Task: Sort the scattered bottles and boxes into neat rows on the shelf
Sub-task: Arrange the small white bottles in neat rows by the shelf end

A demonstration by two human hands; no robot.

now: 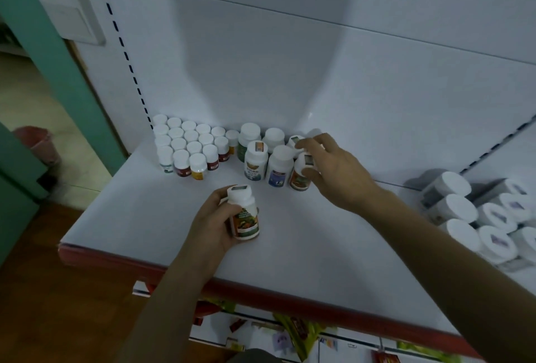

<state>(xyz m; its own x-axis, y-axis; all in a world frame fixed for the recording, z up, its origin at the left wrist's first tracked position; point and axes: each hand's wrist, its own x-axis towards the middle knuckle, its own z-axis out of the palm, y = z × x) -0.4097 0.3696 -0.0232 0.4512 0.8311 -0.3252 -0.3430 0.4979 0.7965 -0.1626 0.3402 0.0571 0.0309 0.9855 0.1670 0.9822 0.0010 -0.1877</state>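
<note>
- At the rear left of the white shelf with the red front edge [319,246], packed in tight rows: small white-capped bottles with red and yellow labels [191,145], caps level and touching, apparently a finished block.
- Just beside that block, to its right: larger white-capped bottles [256,159], standing in a looser double row, probably the row being built.
- At that row's right end, pinched by the cap: orange-labelled bottle [298,180], the grip of the right hand [336,168] clamped on it with thumb below and fingers above, likely to square it against its neighbours.
- Near the shelf's front, held upright: white-capped bottle with orange-and-green label [245,217], the grip of the left hand [211,223] wrapped round its body from the left. Label turned outward, perhaps for matching by kind. Resting on the shelf or lifted just off it: cannot tell.
- Looks like the same product as the bottle under the right hand, so probably belongs beside it once a slot is free.
- On the neighbouring shelf at the far right, well apart from the work: white tubs with white lids [464,212], grouped together.
</note>
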